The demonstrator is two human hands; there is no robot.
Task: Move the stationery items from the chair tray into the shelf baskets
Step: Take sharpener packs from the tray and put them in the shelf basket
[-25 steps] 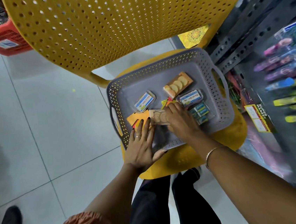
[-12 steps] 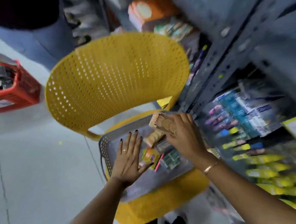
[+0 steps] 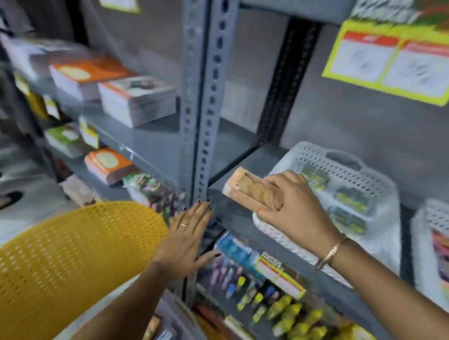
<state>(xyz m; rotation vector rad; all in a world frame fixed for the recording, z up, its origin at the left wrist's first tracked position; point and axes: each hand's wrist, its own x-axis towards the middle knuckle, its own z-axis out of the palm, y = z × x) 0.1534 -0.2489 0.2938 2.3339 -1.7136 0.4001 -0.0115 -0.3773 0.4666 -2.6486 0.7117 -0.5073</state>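
My right hand [image 3: 291,212] grips a tan pack with round pieces [image 3: 250,188], held up at shelf height just left of a white perforated basket [image 3: 310,158] that holds green and dark packets. My left hand [image 3: 188,234] is flat and empty, fingers spread, its tips touching the grey slotted shelf post [image 3: 206,110]. The grey chair tray [image 3: 184,323] shows at the bottom edge with several colourful items inside. A second white basket [image 3: 444,218] with bright items stands at the far right.
The yellow perforated chair back [image 3: 67,269] fills the lower left. Stacks of booklets [image 3: 135,99] lie on the shelves to the left. Markers and pens [image 3: 282,310] fill the lower shelf. A yellow price label [image 3: 397,63] hangs above the baskets.
My right hand lifted the tan pack out of the chair tray and carried it up to the shelf beside the white basket. My left hand left the tray and rose to the shelf post.
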